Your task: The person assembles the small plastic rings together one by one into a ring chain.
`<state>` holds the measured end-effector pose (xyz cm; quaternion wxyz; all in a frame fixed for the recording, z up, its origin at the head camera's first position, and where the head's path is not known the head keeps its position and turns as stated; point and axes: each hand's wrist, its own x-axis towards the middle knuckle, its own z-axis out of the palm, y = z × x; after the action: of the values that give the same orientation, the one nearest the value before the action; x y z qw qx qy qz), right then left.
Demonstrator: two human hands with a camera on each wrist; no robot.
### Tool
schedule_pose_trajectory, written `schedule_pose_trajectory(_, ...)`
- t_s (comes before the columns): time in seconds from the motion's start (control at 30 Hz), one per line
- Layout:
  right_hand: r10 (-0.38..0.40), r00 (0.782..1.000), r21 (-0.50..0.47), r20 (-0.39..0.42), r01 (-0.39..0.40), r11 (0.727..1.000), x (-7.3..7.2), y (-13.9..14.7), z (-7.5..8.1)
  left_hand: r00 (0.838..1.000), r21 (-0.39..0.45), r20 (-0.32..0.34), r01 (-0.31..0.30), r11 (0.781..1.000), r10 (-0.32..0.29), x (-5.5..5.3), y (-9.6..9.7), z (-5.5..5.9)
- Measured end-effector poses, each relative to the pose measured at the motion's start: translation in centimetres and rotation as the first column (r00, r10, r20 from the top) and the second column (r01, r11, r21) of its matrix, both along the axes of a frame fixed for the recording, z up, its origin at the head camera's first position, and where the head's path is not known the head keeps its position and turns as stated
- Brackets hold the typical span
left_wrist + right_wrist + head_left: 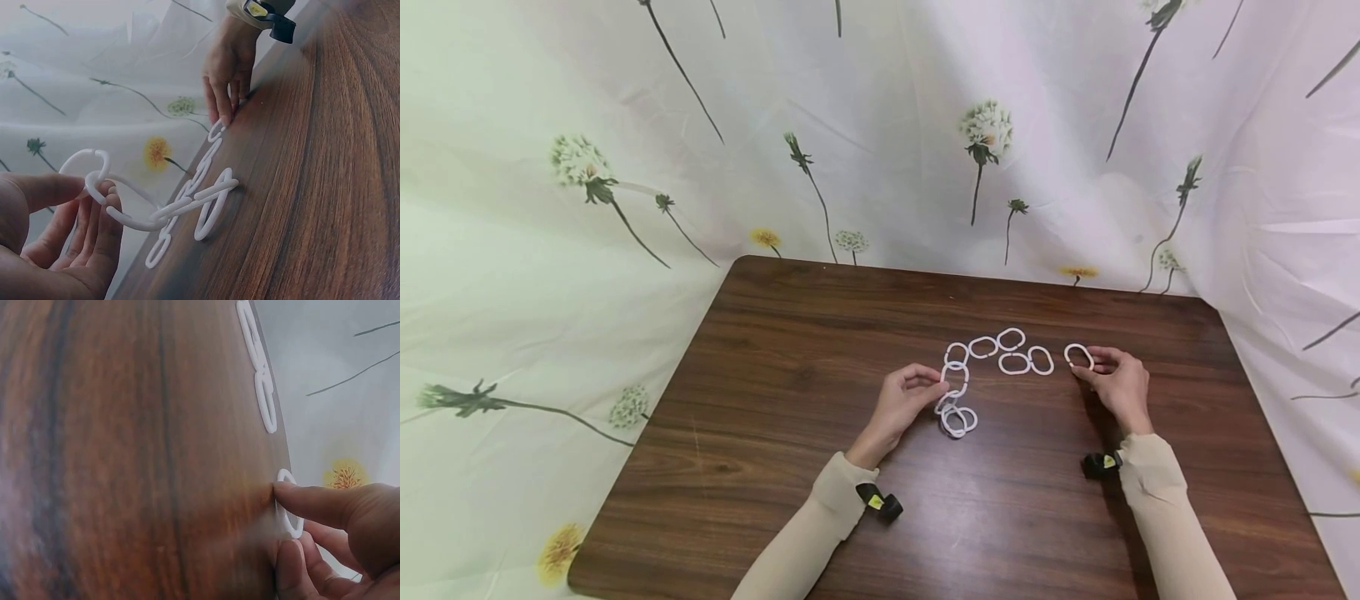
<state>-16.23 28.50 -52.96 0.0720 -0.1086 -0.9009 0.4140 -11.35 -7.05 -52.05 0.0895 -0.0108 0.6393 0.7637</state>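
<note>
My left hand (901,408) pinches a white oval plastic ring (94,187) between thumb and fingers. Other rings are linked to that one. In the left wrist view, part of this short chain (140,225) hangs from the fingers toward the tabletop. At the right, my right hand (1123,387) holds a single white oval ring (1077,345) between thumb and fingertips. The right wrist view shows this ring (294,534) standing close to the wood. Several loose white rings (1014,372) lie flat between the two hands, farther back.
Everything lies on a dark brown wooden table (760,350) with rounded far corners. A pale cloth (895,167) printed with dandelions hangs behind and beside it. Each wrist wears a black strap (889,507) over a cream sleeve (808,533).
</note>
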Motion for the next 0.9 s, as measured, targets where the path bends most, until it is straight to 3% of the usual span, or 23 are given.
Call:
schedule_pose_trajectory(0.6,0.003,1.000,-0.070,-0.008,-0.003,0.998,0.90,-0.49,0.19,0.999,-0.033,0.008,-0.040,0.999,0.040,-0.10,-0.29,0.04)
schedule_pose_trajectory(0.9,0.013,1.000,-0.266,-0.008,-0.015,0.964,0.98,-0.64,0.26,1.000,-0.026,0.004,-0.023,0.999,0.023,-0.13,-0.32,-0.14)
